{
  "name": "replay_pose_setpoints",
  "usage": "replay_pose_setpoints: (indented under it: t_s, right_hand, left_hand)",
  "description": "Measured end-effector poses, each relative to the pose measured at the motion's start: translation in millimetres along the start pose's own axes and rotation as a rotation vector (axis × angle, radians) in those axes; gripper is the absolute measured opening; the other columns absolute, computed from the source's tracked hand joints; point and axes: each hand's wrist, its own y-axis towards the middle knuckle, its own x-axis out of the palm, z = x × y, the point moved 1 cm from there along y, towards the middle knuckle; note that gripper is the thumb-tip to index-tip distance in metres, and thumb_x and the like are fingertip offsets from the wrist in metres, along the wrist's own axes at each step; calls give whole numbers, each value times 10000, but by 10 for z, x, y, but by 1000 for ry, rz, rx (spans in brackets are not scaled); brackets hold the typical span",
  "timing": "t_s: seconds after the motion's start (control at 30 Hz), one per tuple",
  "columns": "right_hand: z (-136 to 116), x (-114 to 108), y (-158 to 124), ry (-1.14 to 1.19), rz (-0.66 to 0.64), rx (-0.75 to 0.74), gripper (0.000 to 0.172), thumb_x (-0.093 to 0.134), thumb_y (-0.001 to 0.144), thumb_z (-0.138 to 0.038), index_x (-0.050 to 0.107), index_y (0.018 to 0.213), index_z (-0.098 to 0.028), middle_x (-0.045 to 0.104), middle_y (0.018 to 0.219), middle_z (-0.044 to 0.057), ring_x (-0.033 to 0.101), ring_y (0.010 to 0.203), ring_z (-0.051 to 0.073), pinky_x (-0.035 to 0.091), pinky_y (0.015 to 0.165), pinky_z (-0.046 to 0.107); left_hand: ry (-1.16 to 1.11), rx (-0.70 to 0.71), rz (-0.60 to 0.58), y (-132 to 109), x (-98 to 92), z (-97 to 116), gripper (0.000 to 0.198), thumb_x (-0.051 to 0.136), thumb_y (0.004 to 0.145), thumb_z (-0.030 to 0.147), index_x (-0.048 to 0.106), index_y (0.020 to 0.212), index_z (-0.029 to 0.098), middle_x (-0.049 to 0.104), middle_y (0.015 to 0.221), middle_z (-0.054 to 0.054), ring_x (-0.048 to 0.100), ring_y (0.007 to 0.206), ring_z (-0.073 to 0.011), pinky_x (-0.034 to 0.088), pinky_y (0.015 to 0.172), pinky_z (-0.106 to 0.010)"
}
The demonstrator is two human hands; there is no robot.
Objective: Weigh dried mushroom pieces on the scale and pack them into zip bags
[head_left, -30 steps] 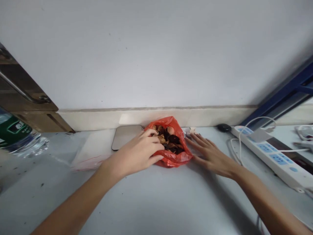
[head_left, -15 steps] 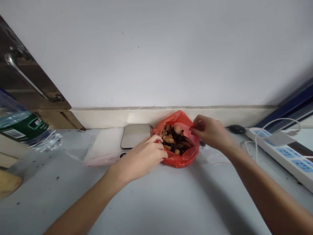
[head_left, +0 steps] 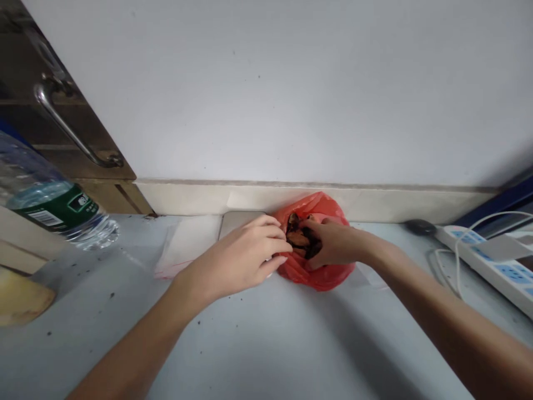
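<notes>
A red plastic bag (head_left: 328, 280) stands with its mouth open against the base of the wall. Dark brown, curled dried pieces (head_left: 298, 240) fill it; their kind I cannot make out. My left hand (head_left: 244, 255) is at the bag's left rim, fingers curled and closed on the plastic, the fingertips partly hidden. My right hand (head_left: 339, 243) reaches into the bag from the right. Its thumb and fingers are apart among the pieces, with the tips partly covered. Behind my left hand is a flat digital scale (head_left: 237, 221), largely covered by it.
Clear zip bags (head_left: 187, 241) lie left of the scale. A green-labelled water bottle (head_left: 62, 208) and a yellowish cylinder (head_left: 25, 297) are at the left, near a cabinet handle (head_left: 75, 133). At the right are a black mouse (head_left: 420, 227), a power strip (head_left: 495, 269) and white cables (head_left: 458, 266).
My right hand has left the bag's right rim and moved left and down into the bag, among the dried pieces. My left hand stays at the left rim. The view has shifted slightly.
</notes>
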Motion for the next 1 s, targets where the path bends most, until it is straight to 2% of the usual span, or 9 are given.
replay_pose_setpoints:
  t_s: [0.13,0.23,0.3,0.4,0.5,0.67,0.8,0.87,1.0]
  right_hand:
    - [66,-12,12,50,-9,3,529,705,768,-283,627,1288,-223,735,1071,93,700,910,285,475,651,325]
    - [87,-36,-13,164,-6,-76,392,645,885,-375,646,1247,-225,749,1131,77,703,950,267,509,747,332]
    - [81,-18,0,204,21,-99,392,625,916,-441,662,1239,-222,740,1219,95,706,1031,284,522,804,339]
    - [62,50,53,139,82,-25,432,704,859,-398,680,1247,-211,702,1309,146,692,1126,329,532,809,352]
    - [45,102,96,48,95,-3,403,699,838,-269,694,1236,-208,705,1264,152,711,1069,321,530,773,348]
    - [53,92,104,38,55,-4,521,743,793,-232,675,1308,-188,709,1250,172,727,1013,325,534,715,338]
    - [60,50,96,82,77,4,353,673,767,-82,719,1102,-182,774,1003,104,734,835,260,506,615,298]
    - [73,26,98,111,91,12,275,644,762,-64,719,995,-189,771,895,71,720,753,233,492,566,284]
    - [110,-65,88,146,134,0,210,651,756,-81,742,904,-199,769,850,37,708,724,201,519,586,267]
  left_hand:
    - [-12,-39,-1,-66,-92,-74,177,606,1034,205,777,1082,202,781,1162,-18,597,1249,-223,502,1064,-362]
    - [0,-67,-3,-98,-142,-113,185,587,1044,216,768,1082,212,771,1142,-22,613,1222,-217,489,1071,-370]
    - [13,-85,-24,-105,-169,-124,183,583,1041,220,765,1061,212,766,1113,-33,629,1192,-225,491,1058,-379]
    - [32,-89,-45,-103,-211,-129,220,553,1045,227,768,1002,210,765,1075,-44,651,1136,-239,508,1008,-381]
    - [65,-124,-31,-95,-248,-149,253,529,1036,224,775,981,214,767,1068,-52,664,1110,-249,519,979,-372]
    - [126,-297,-78,-114,-257,-237,295,521,998,188,761,1166,213,750,1157,-75,640,1190,-278,535,977,-371]
    - [98,-369,-109,-160,-275,-294,349,535,1011,273,712,1302,200,715,1271,-86,630,1213,-277,504,1066,-389]
    - [91,-394,-106,-180,-299,-303,365,532,1012,306,705,1316,200,708,1292,-85,626,1220,-276,492,1088,-394]
    - [103,-435,-112,-212,-351,-306,382,513,1006,333,701,1320,223,710,1314,-72,627,1237,-277,498,1079,-400]
